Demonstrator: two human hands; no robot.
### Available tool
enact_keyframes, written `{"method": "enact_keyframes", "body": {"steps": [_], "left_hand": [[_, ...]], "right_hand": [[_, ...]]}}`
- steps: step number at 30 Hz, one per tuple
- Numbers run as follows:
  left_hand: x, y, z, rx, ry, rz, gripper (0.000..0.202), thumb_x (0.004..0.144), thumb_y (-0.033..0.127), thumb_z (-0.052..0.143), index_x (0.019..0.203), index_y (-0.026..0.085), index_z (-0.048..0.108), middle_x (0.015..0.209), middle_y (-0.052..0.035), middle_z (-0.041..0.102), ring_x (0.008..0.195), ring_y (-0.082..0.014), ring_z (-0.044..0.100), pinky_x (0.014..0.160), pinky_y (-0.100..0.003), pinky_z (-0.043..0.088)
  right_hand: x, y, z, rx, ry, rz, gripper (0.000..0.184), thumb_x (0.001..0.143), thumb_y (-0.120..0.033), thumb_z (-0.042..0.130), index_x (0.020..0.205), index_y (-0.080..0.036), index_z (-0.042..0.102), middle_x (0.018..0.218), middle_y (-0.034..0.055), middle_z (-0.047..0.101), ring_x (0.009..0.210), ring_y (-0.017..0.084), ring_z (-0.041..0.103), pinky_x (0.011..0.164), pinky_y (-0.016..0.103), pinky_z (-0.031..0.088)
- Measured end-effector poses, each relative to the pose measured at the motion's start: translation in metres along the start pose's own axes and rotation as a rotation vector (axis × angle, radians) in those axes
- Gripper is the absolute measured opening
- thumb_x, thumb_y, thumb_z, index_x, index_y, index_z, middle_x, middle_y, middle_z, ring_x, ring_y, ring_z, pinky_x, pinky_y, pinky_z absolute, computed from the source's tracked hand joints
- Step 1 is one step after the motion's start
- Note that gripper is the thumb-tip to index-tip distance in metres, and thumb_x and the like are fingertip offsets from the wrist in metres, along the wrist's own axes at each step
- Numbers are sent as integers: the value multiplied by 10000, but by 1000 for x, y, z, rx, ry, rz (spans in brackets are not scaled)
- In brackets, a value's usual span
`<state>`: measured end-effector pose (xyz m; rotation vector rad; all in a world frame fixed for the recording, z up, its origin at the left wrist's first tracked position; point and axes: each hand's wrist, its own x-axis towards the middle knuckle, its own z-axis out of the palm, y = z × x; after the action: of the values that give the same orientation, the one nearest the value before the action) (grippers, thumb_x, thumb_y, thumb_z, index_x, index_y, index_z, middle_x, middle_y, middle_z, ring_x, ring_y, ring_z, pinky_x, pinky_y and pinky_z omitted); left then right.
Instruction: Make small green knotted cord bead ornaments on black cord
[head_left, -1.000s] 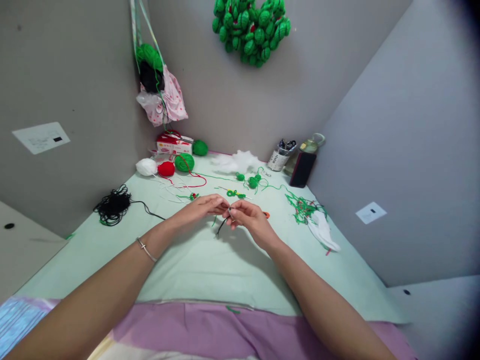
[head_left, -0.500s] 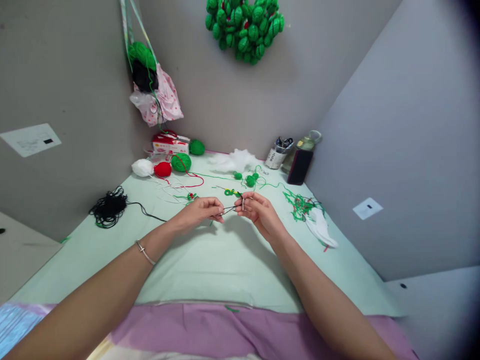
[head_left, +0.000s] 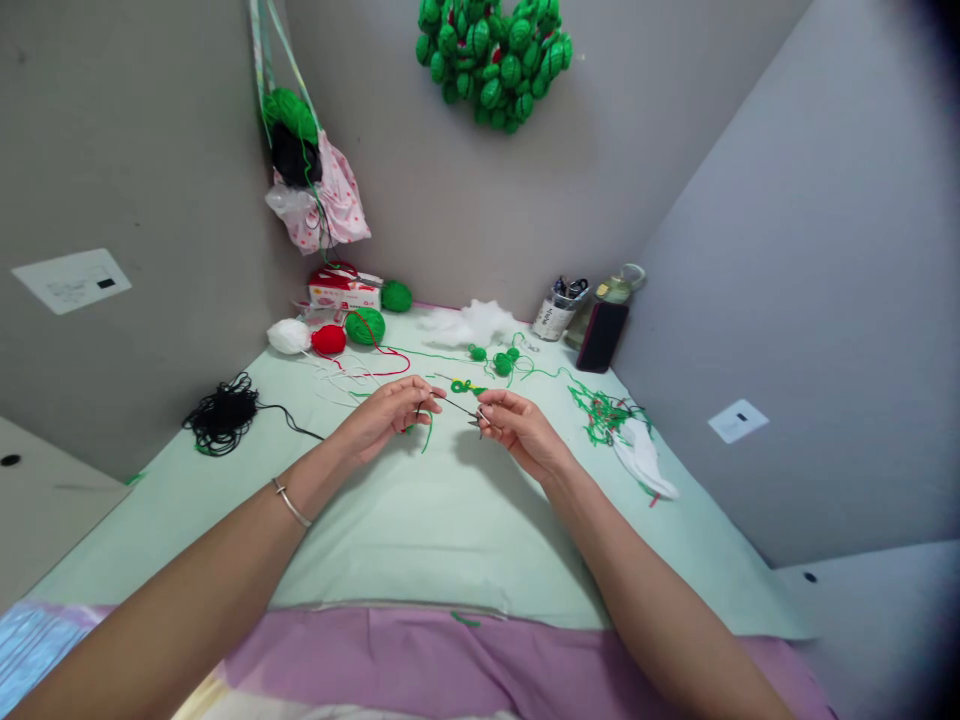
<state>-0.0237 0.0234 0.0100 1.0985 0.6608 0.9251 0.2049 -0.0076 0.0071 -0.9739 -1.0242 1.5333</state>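
Black yarn (head_left: pixel 456 404) is stretched in a short taut line between my two hands. My left hand (head_left: pixel 390 412) is closed in a pinch on one end of it. Below those fingers hangs a green yarn tail (head_left: pixel 428 436), and a bit of green work shows partly hidden under the hand. At the yarn's other end my right hand (head_left: pixel 517 425) is closed around small scissors (head_left: pixel 474 419), whose dark pointed tips stick out toward the left. The fingers cover most of the tool. A green crocheted piece with a yellow-handled hook (head_left: pixel 463 385) lies just behind the hands.
A loose black yarn heap (head_left: pixel 223 412) lies at left. White, red and green yarn balls (head_left: pixel 365 326) sit by a box (head_left: pixel 345 292) with red scissors on top. White stuffing (head_left: pixel 474 323), a pen cup (head_left: pixel 555 314), a phone (head_left: pixel 603 337) and green scraps (head_left: pixel 596 412) lie farther back and right.
My hands have moved apart, the left going up and leftward, and the black yarn is drawn straighter. Dark scissor tips now show at my right fingers, and the green tail hangs in view.
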Motion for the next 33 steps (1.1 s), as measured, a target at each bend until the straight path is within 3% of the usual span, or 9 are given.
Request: {"method": "enact_keyframes", "body": {"steps": [4,8,14,19,23,25,30,33], "left_hand": [[-2,-3,5,-68,-88,-38,190,820,311,690,842,156,581,907,-31,642,683,-82,606,596,-180,473],[-2,-18,12,54,-123,-62,232,838,365,681,904,167,581,754,17,585,606,-74,573,576,-188,455],[-2,-32,18,169,-240,-112,252,835,381,675,902,140,647,726,14,544,601,-83,540,594,-218,447],[-3,-31,18,163,-200,-142,254,817,385,690,795,145,610,670,25,519,562,-75,496,555,-204,412],[-3,-31,16,103,-189,-157,266,825,382,676,747,151,568,653,34,498,533,-67,487,533,-196,398],[-3,-30,15,86,-195,-159,244,828,361,667,752,152,566,648,36,498,526,-65,491,531,-193,395],[-3,-30,15,77,-191,-154,186,820,312,649,756,162,558,614,43,489,515,-69,491,516,-189,381],[-3,-28,16,50,-178,-151,183,810,297,646,734,162,547,607,49,459,513,-70,492,501,-187,369]], "right_hand": [[-1,3,5,6,-22,-10,297,678,-271,823,925,-168,694,755,-11,650,676,94,632,647,220,525],[-4,3,11,10,-29,-18,296,678,-268,818,930,-177,693,767,-11,656,684,103,646,664,231,530],[-6,4,17,-52,-8,-84,216,686,-255,788,876,-186,710,721,-19,648,668,110,628,690,262,519],[-8,4,16,-264,-56,-163,144,766,-245,706,893,-184,734,749,4,653,710,120,611,755,288,506],[-8,5,14,-431,-123,-320,162,754,-248,743,911,-204,738,927,29,619,819,140,621,799,301,509],[-8,7,16,-507,-123,-393,126,772,-273,740,877,-202,739,922,37,609,823,146,615,788,302,510],[-7,-1,15,-466,-70,-306,196,806,-378,705,837,-184,710,746,16,621,630,121,568,638,281,477],[-3,-19,-11,-504,130,-322,265,779,-428,700,861,-176,685,639,-6,592,565,123,533,586,274,452]]}}
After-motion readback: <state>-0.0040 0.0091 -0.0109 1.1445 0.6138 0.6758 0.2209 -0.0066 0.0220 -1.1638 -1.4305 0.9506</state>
